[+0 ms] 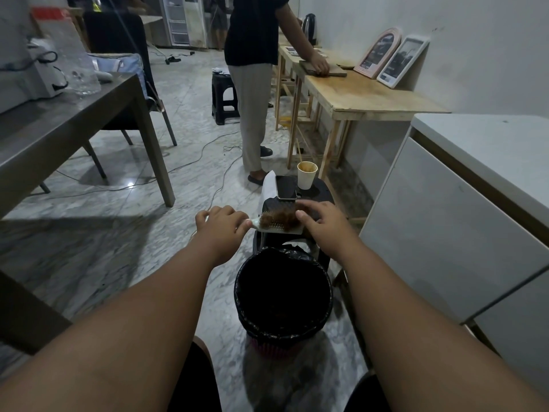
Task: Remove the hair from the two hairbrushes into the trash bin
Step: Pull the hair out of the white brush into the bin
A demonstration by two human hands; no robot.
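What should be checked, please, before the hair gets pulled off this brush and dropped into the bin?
1. Brush held firm: ok. The left hand grips the handle of the white paddle hairbrush.
2. Hair reached: ok. The right hand rests its fingers on the clump of brown hair in the bristles.
3. Hair pinched: cannot tell, the fingertips hide it.
4. Bin open: ok. The round trash bin with a black liner has no lid.
5. Brush above bin: not ok. It sits beyond the rim, over the black stool.
6. Second hairbrush located: cannot tell, none is visible.
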